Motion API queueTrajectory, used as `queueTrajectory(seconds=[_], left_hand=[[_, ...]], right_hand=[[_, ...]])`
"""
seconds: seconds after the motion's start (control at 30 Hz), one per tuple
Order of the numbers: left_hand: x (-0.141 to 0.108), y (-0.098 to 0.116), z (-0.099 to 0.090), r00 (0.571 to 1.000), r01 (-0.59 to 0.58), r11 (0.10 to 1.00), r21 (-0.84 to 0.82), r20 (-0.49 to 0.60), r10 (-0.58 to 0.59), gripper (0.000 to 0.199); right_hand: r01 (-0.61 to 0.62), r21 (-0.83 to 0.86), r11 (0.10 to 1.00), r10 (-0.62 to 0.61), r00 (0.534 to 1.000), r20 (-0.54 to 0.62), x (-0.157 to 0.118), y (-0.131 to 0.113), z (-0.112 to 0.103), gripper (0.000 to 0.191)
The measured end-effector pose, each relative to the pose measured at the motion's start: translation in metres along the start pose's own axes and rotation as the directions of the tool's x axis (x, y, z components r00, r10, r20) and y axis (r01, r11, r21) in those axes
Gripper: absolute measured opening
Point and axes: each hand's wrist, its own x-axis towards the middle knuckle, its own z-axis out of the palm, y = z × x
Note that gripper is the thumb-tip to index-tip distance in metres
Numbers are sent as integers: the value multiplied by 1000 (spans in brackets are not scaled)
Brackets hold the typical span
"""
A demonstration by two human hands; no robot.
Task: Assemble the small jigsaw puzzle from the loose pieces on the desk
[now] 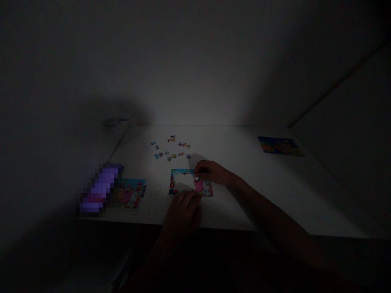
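right hand (212,171) pinches a piece (196,178), left hand (183,209) curled on side-to-side jigsaw (180,179)

From my feed, the tabletop (244,150) looks smooth, matt white laminate, and the loose jigsaw pieces (171,150) read as printed card with a faint sheen. The picture card (281,145) at the far right looks like glossy paper. The wall (195,81) behind seems matt paint. The purple object (99,189) is pixelated, so its material is hidden from me.
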Motion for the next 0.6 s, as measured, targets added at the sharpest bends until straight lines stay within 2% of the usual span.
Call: queueTrajectory(seconds=[0.3, 0.6], left_hand=[[-1, -2, 3, 1000, -18, 1000, 13, -4, 18, 31], [1, 1, -1, 1000, -7, 1000, 16, 4, 7, 31]], right_hand=[[48, -197, 979, -54, 998, -26, 1, 0, 1, 9], [58, -222, 973, -60, 998, -3, 1, -3, 0, 6]])
